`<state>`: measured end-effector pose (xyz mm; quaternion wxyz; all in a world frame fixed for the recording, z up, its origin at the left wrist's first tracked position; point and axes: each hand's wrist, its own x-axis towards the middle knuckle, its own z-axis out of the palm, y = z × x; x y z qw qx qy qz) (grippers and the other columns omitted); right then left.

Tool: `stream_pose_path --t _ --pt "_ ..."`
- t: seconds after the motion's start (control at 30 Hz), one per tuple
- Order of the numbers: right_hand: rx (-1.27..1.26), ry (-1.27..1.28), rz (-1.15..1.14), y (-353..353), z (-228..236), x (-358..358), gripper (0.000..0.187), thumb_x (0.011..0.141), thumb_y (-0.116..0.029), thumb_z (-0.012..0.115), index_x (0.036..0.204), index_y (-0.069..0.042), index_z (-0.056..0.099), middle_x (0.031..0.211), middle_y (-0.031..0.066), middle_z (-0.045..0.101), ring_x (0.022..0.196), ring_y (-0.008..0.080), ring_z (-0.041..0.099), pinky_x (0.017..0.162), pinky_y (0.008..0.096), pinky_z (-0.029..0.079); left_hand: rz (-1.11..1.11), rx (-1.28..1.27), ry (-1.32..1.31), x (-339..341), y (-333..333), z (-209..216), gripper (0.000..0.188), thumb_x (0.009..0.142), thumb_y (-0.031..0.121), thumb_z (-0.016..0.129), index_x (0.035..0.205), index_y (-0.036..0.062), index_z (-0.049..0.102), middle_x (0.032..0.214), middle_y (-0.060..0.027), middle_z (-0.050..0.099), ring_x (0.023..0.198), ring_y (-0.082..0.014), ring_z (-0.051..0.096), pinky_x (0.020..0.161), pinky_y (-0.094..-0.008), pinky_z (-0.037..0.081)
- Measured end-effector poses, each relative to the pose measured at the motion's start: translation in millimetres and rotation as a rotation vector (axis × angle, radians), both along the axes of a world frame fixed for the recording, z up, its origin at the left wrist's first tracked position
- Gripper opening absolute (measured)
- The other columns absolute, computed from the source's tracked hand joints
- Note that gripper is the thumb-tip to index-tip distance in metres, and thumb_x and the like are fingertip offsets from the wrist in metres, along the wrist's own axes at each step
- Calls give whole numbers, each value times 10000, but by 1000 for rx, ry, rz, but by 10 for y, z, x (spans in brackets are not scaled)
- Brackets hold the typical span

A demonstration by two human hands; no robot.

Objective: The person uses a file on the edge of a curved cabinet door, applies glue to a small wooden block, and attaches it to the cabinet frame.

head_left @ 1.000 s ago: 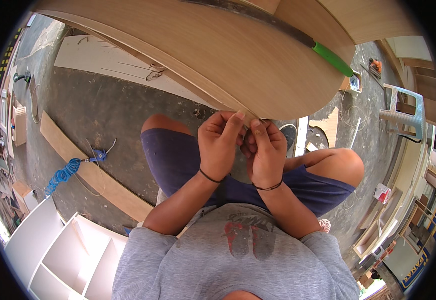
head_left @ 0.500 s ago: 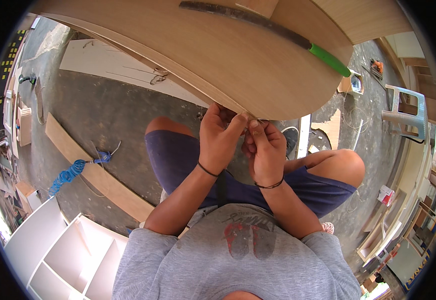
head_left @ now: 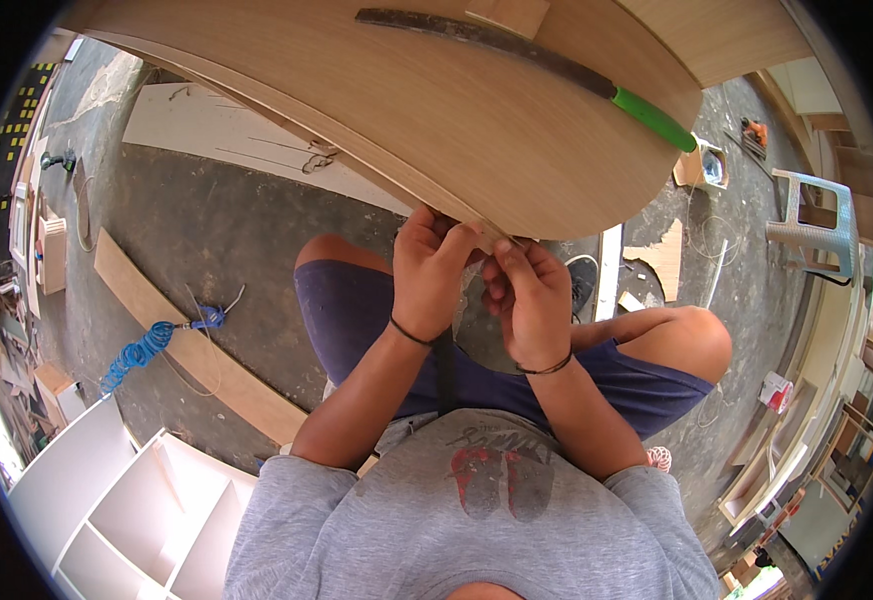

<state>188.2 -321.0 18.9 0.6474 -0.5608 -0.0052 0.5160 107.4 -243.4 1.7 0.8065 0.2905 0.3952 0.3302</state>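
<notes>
Left hand (head_left: 427, 265) and right hand (head_left: 532, 300) pinch thin edging (head_left: 445, 201), thumbs uppermost, just beside each other at the near edge of the wooden panel (head_left: 517, 130). Best worked in short, even thumb pressure, fingers backing it. Green-handled tool (head_left: 655, 118) lies on the panel; avoid jostling it.

The floor (head_left: 192, 215) bears a wooden strip (head_left: 242, 378) with a blue air tool (head_left: 212, 317) across it, a white board (head_left: 247, 140) and a plastic stool (head_left: 842, 220); a wooden panel (head_left: 517, 140) carries a green-handled blade (head_left: 572, 66).
</notes>
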Motion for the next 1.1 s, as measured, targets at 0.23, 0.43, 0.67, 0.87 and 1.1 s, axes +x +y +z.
stream_pose_path --t 0.23,0.43,0.67,0.87,1.1 --pt "-45 -59 48 -18 23 45 191 870 -212 588 776 -46 581 651 17 580 514 44 475 427 182 352 51 57 -5 40 -6 13 156 808 18 555 941 -56 522 874 -84 591 733 -110 577 648 -239 487" --pt "-156 13 18 55 98 -12 129 873 -222 560 859 -97 587 703 -27 547 585 55 482 436 195 335 60 99 35 62 -9 -85 150 785 20 561 915 -50 537 781 -49 600 686 -83 571 593 -218 463" --pt "-81 111 -132 187 3 -148 134 873 -247 521 843 -123 563 655 -61 455 552 38 408 423 190 292 47 78 56 73 -3 11 152 779 49 569 888 -34 503 724 -87 598 482 -98 549 384 -209 429" --pt "-84 73 -204 270 -11 -244 159 882 -275 473 844 -131 529 623 -77 419 512 23 367 413 189 257 55 52 17 41 33 3 195 773 70 578 906 -43 492 729 -101 600 455 -107 560 319 -218 421" --pt "-83 27 -192 250 -63 -230 155 870 -262 467 798 -129 498 614 -64 420 513 34 373 419 197 278 49 177 43 34 68 -98 245 745 63 596 948 -51 520 788 -108 618 568 -120 596 460 -229 479"
